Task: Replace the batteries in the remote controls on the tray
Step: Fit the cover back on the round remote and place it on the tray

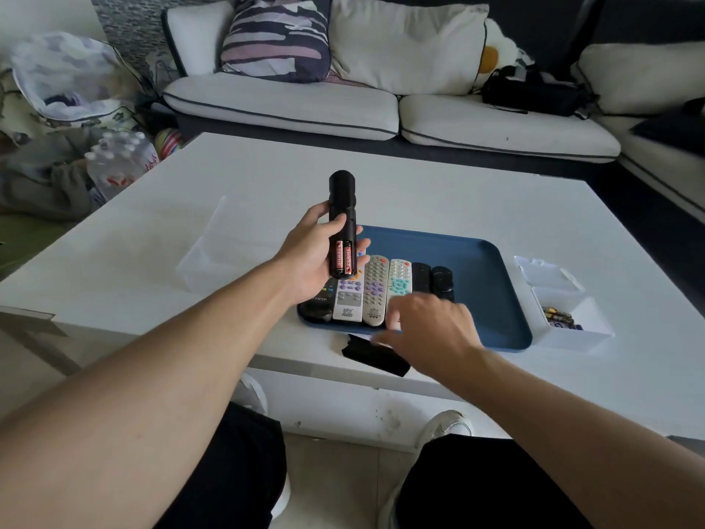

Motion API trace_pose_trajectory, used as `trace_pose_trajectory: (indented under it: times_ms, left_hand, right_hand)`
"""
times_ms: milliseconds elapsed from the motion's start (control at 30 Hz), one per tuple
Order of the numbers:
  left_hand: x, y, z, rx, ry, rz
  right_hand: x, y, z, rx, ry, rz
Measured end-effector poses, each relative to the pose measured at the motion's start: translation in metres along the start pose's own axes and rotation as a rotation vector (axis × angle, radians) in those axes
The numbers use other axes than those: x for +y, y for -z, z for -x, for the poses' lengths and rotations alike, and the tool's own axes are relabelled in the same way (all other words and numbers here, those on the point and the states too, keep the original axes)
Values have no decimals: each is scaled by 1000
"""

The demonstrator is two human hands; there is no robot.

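Observation:
My left hand (313, 257) grips a black remote (342, 208) upright above the tray's left end, back side toward me. Its battery compartment is uncovered and two red batteries (343, 260) sit in it. A black battery cover (375, 355) lies on the white table by the tray's near edge. My right hand (427, 330) hovers palm down, fingers relaxed and blurred, over the tray's near edge and the cover; it holds nothing I can see. Several remotes (375, 290) lie side by side in the blue tray (492, 284).
A white box (572, 326) with several batteries stands right of the tray, its lid (545, 274) behind it. A clear plastic container (213, 250) sits to the left. A sofa with cushions runs behind the table (419, 192); bags and a pack of water bottles (118, 158) crowd the floor on the left.

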State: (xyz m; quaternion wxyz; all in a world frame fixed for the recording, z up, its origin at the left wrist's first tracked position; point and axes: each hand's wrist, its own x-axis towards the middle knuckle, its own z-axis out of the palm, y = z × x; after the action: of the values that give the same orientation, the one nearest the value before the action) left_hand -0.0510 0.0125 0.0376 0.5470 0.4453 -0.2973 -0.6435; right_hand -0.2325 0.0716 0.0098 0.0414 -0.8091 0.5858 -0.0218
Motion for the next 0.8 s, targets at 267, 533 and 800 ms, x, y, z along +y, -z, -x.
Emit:
trace_pose_trajectory:
  times_ms: [267, 533, 800]
  left_hand:
    - [1, -19, 8, -79, -37, -13]
    - [2, -21, 12, -74, 29, 123]
    - [5, -19, 18, -70, 69, 160]
  right_hand:
    - [-9, 19, -23, 551, 221, -212]
    - [-15, 23, -25, 549, 224, -286]
    - [-23, 26, -24, 540, 271, -202]
